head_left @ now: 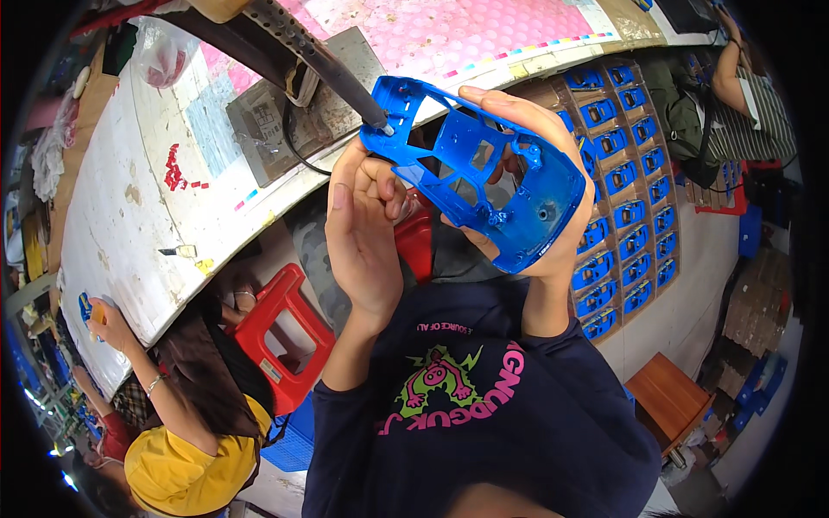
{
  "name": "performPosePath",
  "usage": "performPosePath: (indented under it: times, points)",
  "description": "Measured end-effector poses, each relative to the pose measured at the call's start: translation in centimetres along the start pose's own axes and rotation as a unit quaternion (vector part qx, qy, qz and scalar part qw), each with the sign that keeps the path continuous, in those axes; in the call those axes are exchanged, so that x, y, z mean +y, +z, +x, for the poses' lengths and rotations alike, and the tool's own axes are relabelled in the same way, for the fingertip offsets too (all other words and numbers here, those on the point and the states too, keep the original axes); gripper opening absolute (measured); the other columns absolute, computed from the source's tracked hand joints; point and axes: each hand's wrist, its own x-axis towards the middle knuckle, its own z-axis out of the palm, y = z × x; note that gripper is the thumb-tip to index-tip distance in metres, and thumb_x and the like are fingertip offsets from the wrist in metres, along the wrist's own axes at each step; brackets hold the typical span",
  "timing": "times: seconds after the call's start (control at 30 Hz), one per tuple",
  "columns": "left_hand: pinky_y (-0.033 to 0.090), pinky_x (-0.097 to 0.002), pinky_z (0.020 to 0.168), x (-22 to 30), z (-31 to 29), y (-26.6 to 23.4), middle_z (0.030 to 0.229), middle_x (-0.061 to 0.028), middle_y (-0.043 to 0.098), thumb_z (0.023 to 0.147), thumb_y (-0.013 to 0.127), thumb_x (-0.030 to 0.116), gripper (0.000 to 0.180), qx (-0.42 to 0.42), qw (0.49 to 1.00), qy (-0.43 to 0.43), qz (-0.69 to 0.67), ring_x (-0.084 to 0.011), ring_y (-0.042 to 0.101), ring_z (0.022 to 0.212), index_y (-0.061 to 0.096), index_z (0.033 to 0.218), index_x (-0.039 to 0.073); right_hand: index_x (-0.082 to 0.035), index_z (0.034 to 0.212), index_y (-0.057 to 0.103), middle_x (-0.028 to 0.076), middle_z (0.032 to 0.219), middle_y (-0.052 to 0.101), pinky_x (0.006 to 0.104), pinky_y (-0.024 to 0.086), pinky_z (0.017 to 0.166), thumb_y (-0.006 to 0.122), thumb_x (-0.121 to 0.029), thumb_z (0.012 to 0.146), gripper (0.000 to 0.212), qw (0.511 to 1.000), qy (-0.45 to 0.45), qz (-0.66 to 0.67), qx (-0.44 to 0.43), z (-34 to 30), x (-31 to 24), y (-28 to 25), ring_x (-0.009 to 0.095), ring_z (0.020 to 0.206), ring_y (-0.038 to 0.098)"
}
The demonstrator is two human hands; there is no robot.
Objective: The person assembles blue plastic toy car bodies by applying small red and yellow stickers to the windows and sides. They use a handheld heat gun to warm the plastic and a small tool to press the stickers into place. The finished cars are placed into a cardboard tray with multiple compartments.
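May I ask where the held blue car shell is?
In the head view, slightly right of upper centre, the shell is between left hand and right hand, by the metal rod.

We are seeing a bright, mostly even scene, with small lights glaring at the lower left of the frame. Highlights are gleaming on the blue car shell. Distortion is curving the table, and black is filling the corners.

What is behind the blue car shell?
Through gaps in the shell, parts of the right hand's fingers show; the solid blue areas hide whatever lies directly behind them.
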Motion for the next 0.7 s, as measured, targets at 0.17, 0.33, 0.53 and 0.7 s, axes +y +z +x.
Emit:
performPosePath:
  times: [0.17, 0.33, 0.53, 0.7]
  points:
    - [0.031, -0.0306, 0.092, 0.11, 0.09, 0.14, 0.117, -0.0177, 0.044, 0.089, 0.023, 0.034, 0.054, 0.007, 1.000, 0.002, -0.009, -0.0210, 0.043, 0.108, 0.031, 0.122, -0.008, 0.006, 0.104, 0.050, 0.018, 0.101, 0.056, 0.0336, 0.043, 0.081, 0.071, -0.008, 0.056, 0.055, 1.000, 0.002, -0.001, -0.001, -0.01, 0.06, 0.14, 0.031, 0.093, 0.055]
    - [0.029, -0.0317, 0.094, 0.14, 0.16, 0.40, 0.118, -0.0187, 0.043, 0.089, 0.023, 0.034, 0.055, 0.004, 1.000, -0.001, -0.014, -0.0221, 0.041, 0.111, 0.030, 0.122, -0.009, 0.006, 0.104, 0.049, 0.018, 0.101, 0.056, 0.0339, 0.043, 0.081, 0.071, -0.008, 0.055, 0.056, 1.000, -0.003, -0.002, 0.002, -0.05, -0.03, 0.10, 0.031, 0.094, 0.055]
    - [0.029, -0.0252, 0.071, 0.40, 0.05, 0.62, 0.088, -0.0066, 0.040, 0.088, 0.025, 0.037, 0.056, 0.020, 1.000, -0.009, 0.014, -0.0128, 0.036, 0.080, 0.031, 0.123, -0.007, 0.006, 0.105, 0.049, 0.018, 0.102, 0.056, 0.0341, 0.043, 0.081, 0.071, -0.008, 0.054, 0.057, 1.000, 0.003, 0.010, 0.003, -0.10, -0.06, 0.35, 0.031, 0.094, 0.055]
    - [0.030, -0.0315, 0.093, 0.08, -0.15, 0.12, 0.118, -0.0174, 0.044, 0.089, 0.023, 0.034, 0.053, 0.007, 0.999, -0.017, -0.038, -0.0215, 0.042, 0.110, 0.032, 0.122, -0.007, 0.005, 0.105, 0.049, 0.018, 0.102, 0.055, 0.0341, 0.043, 0.081, 0.072, -0.008, 0.052, 0.059, 1.000, -0.009, -0.015, -0.004, -0.11, -0.18, 0.10, 0.031, 0.095, 0.054]
